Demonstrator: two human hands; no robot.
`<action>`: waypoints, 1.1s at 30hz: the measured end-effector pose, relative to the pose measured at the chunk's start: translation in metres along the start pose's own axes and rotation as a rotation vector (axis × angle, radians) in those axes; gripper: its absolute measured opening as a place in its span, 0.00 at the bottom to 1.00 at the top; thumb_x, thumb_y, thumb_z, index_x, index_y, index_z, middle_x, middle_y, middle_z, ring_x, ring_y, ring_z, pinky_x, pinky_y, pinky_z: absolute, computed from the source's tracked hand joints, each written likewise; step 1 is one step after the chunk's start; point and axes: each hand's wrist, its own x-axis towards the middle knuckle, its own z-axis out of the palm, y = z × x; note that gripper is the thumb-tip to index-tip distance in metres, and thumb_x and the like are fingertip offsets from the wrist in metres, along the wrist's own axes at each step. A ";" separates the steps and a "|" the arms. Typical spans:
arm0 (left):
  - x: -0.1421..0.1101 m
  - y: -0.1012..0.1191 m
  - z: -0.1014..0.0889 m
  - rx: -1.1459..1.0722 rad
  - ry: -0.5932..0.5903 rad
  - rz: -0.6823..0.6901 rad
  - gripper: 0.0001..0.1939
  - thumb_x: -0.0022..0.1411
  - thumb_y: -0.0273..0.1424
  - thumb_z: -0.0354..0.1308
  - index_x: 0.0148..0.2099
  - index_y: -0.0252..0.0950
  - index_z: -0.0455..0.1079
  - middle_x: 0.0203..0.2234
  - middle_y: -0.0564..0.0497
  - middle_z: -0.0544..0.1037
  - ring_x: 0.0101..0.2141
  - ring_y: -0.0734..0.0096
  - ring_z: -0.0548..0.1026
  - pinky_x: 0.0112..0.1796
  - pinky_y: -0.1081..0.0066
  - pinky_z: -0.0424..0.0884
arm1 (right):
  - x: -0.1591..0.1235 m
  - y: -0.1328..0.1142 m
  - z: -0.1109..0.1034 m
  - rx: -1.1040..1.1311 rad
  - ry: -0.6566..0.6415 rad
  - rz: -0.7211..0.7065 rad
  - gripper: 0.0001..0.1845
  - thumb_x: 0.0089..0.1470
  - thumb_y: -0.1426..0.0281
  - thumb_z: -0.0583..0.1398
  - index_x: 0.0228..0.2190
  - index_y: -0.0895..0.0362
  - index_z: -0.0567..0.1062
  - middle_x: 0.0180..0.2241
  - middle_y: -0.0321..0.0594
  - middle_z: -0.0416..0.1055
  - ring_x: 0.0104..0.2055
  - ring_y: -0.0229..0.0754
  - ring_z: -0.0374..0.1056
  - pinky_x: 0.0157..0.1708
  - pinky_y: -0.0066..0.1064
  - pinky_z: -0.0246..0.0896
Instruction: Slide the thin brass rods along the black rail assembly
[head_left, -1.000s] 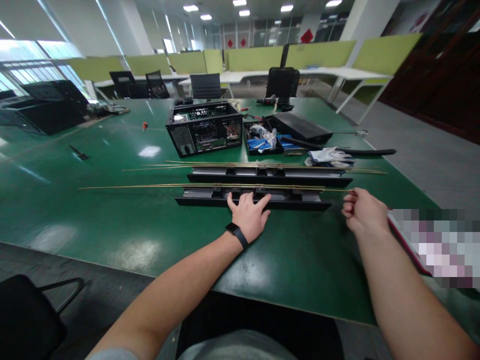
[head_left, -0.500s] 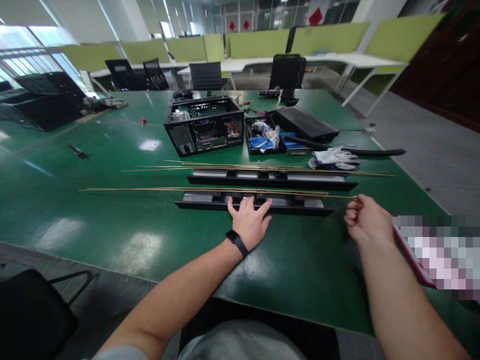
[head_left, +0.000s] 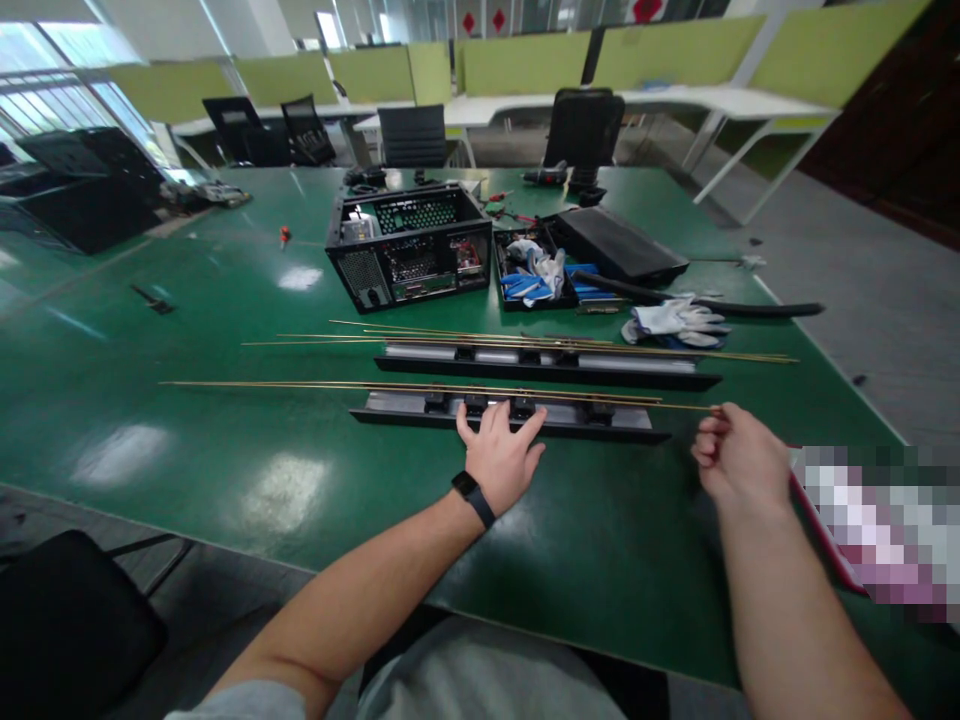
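My left hand [head_left: 501,452], with a black watch on the wrist, lies flat with spread fingers on the near black rail [head_left: 405,411]. A thin brass rod [head_left: 300,384] runs lengthwise over that rail. My right hand [head_left: 739,458] is closed in a pinch at the rod's right end. A second black rail [head_left: 547,364] lies just behind, with several more brass rods [head_left: 450,338] across it.
On the green table [head_left: 225,450] stand an open black computer case [head_left: 409,243], a tray with blue and white gloves [head_left: 531,272], a black flat box [head_left: 619,245], white gloves [head_left: 675,320] and a black hose [head_left: 750,308]. Office chairs and desks stand behind.
Both hands keep their places on the rail and the rod. The view has tipped downward a little, so everything sits lower in the picture.
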 end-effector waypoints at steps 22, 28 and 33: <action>0.001 0.000 0.001 -0.006 -0.003 -0.005 0.26 0.79 0.44 0.61 0.75 0.60 0.72 0.70 0.38 0.75 0.71 0.44 0.70 0.72 0.21 0.46 | -0.029 0.003 0.014 -0.200 -0.286 0.084 0.18 0.56 0.60 0.78 0.33 0.57 0.79 0.19 0.33 0.69 0.10 0.28 0.50 0.08 0.19 0.40; 0.001 0.000 0.002 -0.002 0.000 -0.010 0.26 0.79 0.45 0.61 0.75 0.61 0.72 0.70 0.39 0.75 0.71 0.44 0.70 0.73 0.22 0.45 | -0.042 0.011 0.029 -0.178 -0.407 0.167 0.24 0.50 0.56 0.81 0.34 0.57 0.78 0.20 0.33 0.70 0.10 0.28 0.50 0.08 0.20 0.39; 0.001 0.000 0.002 -0.005 0.009 -0.001 0.26 0.79 0.45 0.61 0.75 0.60 0.72 0.70 0.38 0.76 0.71 0.44 0.70 0.73 0.22 0.46 | -0.050 0.015 0.038 -0.190 -0.417 0.153 0.27 0.48 0.53 0.82 0.34 0.57 0.79 0.21 0.34 0.71 0.10 0.28 0.50 0.08 0.20 0.38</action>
